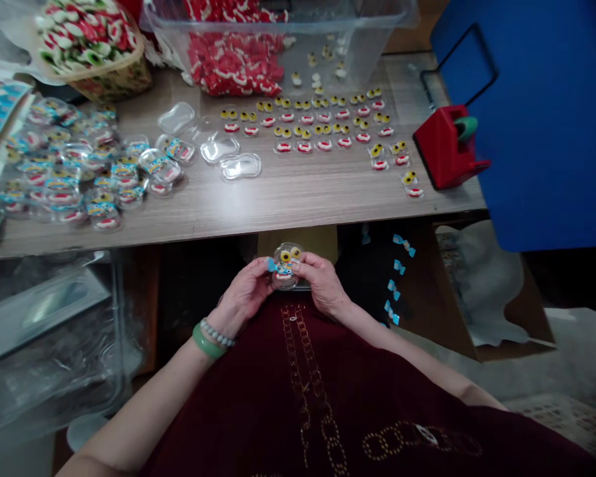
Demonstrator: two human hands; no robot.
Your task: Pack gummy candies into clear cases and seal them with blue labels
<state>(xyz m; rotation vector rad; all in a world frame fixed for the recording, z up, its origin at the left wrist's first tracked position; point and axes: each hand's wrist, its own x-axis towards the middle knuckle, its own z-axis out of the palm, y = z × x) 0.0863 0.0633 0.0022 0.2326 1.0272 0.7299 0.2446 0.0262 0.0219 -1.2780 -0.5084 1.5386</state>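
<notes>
A small clear plastic pack (285, 284) is held between both hands at the table's front edge, in front of my chest. Inside it show two yellow candy eyes (291, 254) with dark centres. A blue patterned strip (281, 269) lies across its middle, its left end sticking out near my left fingers. My left hand (248, 289) is closed on the pack's left side. Closed on the right side is my right hand (322, 281), thumb over the strip. Several similar blue wrapped pieces (393, 289) lie on the dark surface to the right.
Finished-looking packs (62, 189) are heaped at left, beside clear shells (241, 166). Rows of eye and lip candies (324, 146) cover the table's middle. Behind stand a clear bin (357, 46) and a tub (104, 83) of candies. A red tape dispenser (447, 149) stands right.
</notes>
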